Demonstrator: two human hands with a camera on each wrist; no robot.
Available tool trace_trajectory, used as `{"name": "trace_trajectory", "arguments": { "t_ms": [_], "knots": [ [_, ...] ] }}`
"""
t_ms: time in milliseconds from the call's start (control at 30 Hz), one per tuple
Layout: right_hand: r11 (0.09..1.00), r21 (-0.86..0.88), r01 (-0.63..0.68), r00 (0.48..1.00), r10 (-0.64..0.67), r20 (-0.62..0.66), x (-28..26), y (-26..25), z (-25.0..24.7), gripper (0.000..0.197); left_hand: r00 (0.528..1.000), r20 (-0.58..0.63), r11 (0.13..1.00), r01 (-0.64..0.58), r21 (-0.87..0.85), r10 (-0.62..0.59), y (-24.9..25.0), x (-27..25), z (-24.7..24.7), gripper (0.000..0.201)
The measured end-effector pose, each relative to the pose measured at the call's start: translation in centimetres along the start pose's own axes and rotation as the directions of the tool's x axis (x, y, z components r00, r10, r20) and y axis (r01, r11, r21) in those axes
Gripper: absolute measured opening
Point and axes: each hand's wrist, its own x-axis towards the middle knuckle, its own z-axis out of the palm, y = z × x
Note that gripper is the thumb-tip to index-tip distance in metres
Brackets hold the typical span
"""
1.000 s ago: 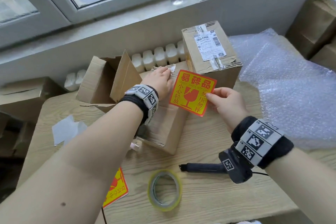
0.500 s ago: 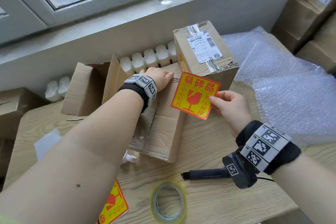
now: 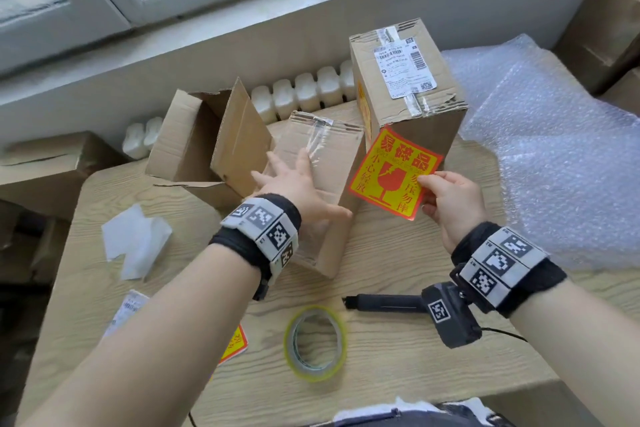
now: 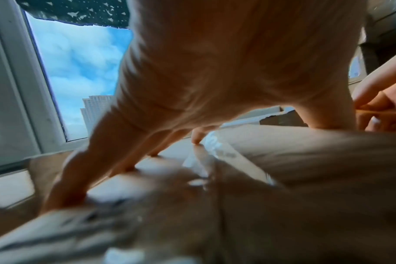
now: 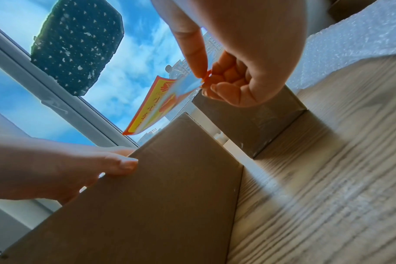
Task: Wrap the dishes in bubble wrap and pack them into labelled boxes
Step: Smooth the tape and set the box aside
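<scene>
Pinching one corner of the fragile sticker (image 3: 394,173), the right hand (image 3: 450,204) holds it in the air, just at 3 o'clock of the taped box (image 3: 322,163). The left hand (image 3: 298,184) lies flat on top of that box, fingers spread and straight, gripping nothing. The sticker hangs loose, so it could curl, fold and stick to itself, or land crooked. The box could slide on the bench (image 3: 398,270) if the flat hand lifts. No dishes are in view.
</scene>
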Motion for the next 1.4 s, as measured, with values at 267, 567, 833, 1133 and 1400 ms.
{"name": "trace_trajectory", "arguments": {
  "t_ms": [267,567,833,1133,1400],
  "knots": [
    [0.990,-0.078,-0.119,0.979,0.130,0.157,-0.9,2.1,-1.4,0.011,0.992,-0.100,0.992,0.064,-0.113,-0.075,-1.0,-0.1,0.2,0.115],
    [0.956,0.020,-0.294,0.900,0.270,0.343,-1.5,3.5,1.6,0.014,0.995,-0.096,0.940,-0.017,-0.341,-0.017,-3.2,-0.4,-1.1,0.092],
    [0.944,0.031,-0.329,0.862,0.287,0.419,-0.7,4.2,5.2,0.005,0.998,-0.067,0.935,-0.019,-0.354,-0.005,-4.3,0.4,-1.6,0.089],
    [0.943,0.010,-0.333,0.869,0.303,0.392,-0.6,4.9,6.3,0.004,0.998,-0.056,0.933,-0.022,-0.359,0.002,-4.4,0.9,-1.7,0.090],
    [0.946,-0.026,-0.322,0.885,0.310,0.347,-0.5,5.1,6.7,0.001,1.000,-0.016,0.947,-0.004,-0.321,-0.001,-4.1,1.0,-2.0,0.106]
  ]
}}
